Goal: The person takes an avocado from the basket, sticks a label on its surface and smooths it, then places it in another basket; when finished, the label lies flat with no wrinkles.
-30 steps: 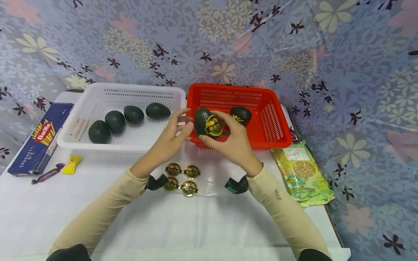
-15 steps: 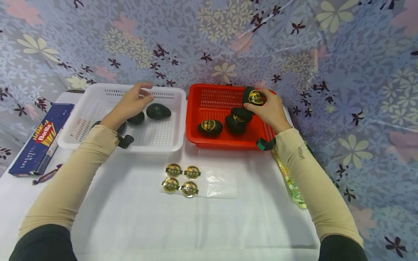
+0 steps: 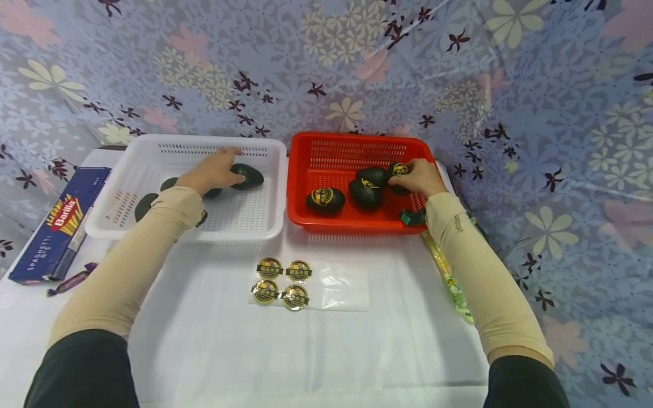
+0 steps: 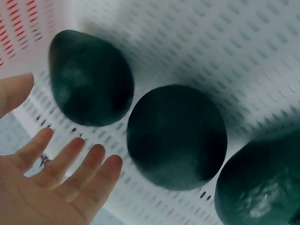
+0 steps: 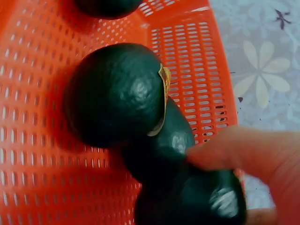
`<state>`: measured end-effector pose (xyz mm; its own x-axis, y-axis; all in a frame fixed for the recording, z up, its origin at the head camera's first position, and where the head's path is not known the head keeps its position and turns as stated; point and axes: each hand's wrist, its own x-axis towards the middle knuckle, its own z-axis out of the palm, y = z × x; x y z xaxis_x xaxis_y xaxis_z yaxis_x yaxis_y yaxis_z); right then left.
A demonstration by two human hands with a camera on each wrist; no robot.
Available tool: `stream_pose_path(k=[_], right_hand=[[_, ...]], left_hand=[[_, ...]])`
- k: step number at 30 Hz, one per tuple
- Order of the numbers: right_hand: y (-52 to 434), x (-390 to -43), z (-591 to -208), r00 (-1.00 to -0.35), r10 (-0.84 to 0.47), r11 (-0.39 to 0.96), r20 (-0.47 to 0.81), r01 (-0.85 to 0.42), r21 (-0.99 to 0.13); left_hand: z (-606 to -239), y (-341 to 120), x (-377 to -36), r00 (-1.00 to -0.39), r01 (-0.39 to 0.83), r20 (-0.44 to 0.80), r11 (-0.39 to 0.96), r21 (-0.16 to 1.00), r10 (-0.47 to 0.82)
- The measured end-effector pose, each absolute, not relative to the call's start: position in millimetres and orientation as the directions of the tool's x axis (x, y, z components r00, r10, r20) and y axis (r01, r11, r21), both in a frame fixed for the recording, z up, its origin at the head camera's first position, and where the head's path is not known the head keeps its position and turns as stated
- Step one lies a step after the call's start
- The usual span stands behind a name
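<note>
1. Two perforated plastic baskets stand side by side on the white-covered surface (image 3: 326,351): a white rectangular basket (image 3: 265,218) on the left and a red rectangular basket (image 3: 298,187) on the right. It looks like the plain fruits are kept apart from the labelled ones.

2. The left hand (image 3: 213,169) is over the white basket with its fingers straight and spread. It reaches to the dark green unlabelled avocado (image 3: 251,175) at the right end of the row. In the left wrist view the fingers (image 4: 70,164) are apart from this avocado (image 4: 91,77), so I think it is not gripped; in the head view I cannot tell whether the fingertips touch it.

3. The right hand (image 3: 417,177) is inside the red basket, near its right wall. Its fingers are curled around a dark green avocado with a round gold sticker (image 3: 399,171), which lies low in the basket against its neighbour.

4. The right wrist view shows a finger (image 5: 243,154) pressing on this fruit, with another stickered avocado (image 5: 117,93) touching it.

5. Another labelled avocado (image 3: 325,199) lies alone at the front left of the red basket, label up.

6. A clear sheet with four round gold stickers (image 3: 280,280) lies in front of both baskets, between the arms, so either hand can reach it.

7. A blue spaghetti box (image 3: 56,226) lies at the left edge, well apart.
</note>
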<state>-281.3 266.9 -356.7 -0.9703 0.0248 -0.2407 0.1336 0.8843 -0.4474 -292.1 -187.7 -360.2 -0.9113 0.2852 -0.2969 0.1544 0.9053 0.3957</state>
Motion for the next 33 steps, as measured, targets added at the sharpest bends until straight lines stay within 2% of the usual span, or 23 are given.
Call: stream_pose_path(k=[4, 11, 22, 29, 33], right_hand=[[272, -283, -363, -0.947, 0.025, 0.904, -0.32, 0.158, -0.397], [276, -283, -375, -0.917, -0.045, 0.924, -0.396, 0.112, -0.365], [271, -278, -371, -0.902, -0.071, 0.926, -0.425, 0.099, -0.365], [266, -280, -368, -0.862, -0.093, 0.92, -0.498, 0.117, -0.375], [263, -280, -359, -0.876, -0.094, 0.932, -0.473, 0.09, -0.351]], left_hand=[[-369, -185, -295, -0.906, 0.199, -0.283, 0.907, 0.37, 0.314], [-370, -179, -292, -0.887, 0.224, -0.318, 0.914, 0.338, 0.335], [-367, -175, -286, -0.819, 0.189, -0.442, 0.899, 0.394, 0.366], [-367, -181, -286, -0.817, 0.194, -0.429, 0.885, 0.423, 0.385], [-361, -184, -288, -0.837, 0.181, -0.387, 0.862, 0.474, 0.388]])
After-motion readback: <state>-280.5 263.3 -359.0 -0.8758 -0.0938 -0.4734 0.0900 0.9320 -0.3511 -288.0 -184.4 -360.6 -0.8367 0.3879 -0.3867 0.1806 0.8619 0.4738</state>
